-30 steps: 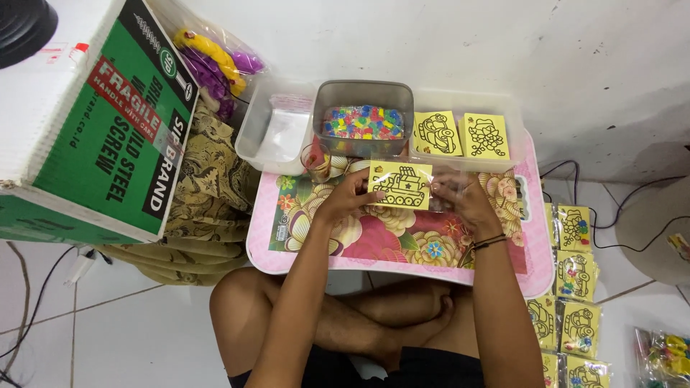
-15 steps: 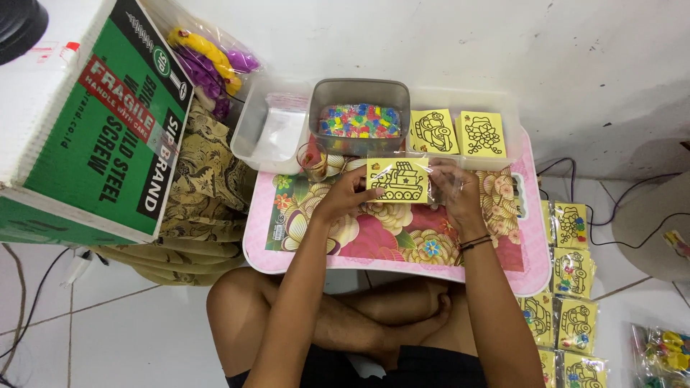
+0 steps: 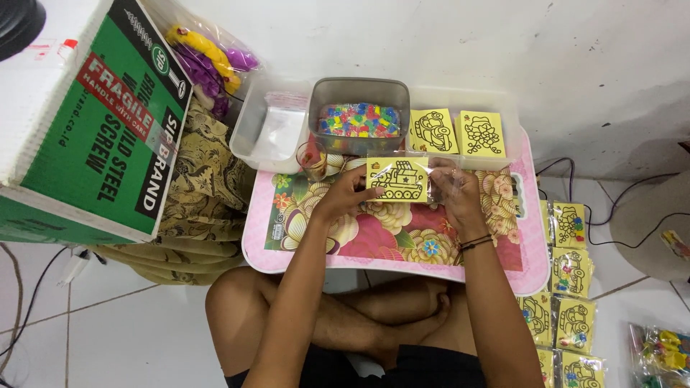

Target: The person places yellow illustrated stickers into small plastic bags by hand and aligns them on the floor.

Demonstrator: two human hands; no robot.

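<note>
You're sitting cross-legged at a little pink floral tray table (image 3: 287,248), and your left hand (image 3: 343,195) and right hand (image 3: 454,192) both pinch a yellow card with a black vehicle outline (image 3: 397,179) in a clear sleeve, just above the tabletop. Right behind it there's a grey tub of colourful beads (image 3: 359,118), then two more yellow cards (image 3: 457,132) propped in a clear bin (image 3: 507,115).
</note>
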